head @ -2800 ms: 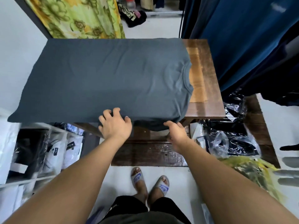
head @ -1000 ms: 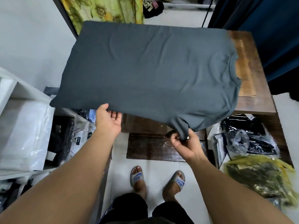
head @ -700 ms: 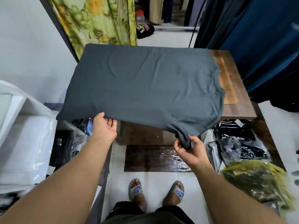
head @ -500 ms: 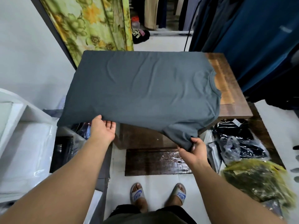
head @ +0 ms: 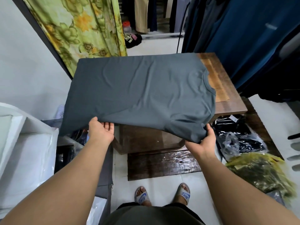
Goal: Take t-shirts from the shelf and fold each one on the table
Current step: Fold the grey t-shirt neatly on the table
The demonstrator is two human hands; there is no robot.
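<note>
T-shirt [head: 142, 93] edge in both hands

Dark grey t-shirt [head: 142, 93] spread flat over wooden table [head: 227, 101], collar toward right edge, near hem and sleeve overhanging near edge.

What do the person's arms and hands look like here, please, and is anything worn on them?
Both forearms are bare up to the frame edge, with no sleeves showing. The left hand and right hand wear no gloves; no watch, bracelet or ring is visible on wrists or fingers.
</note>
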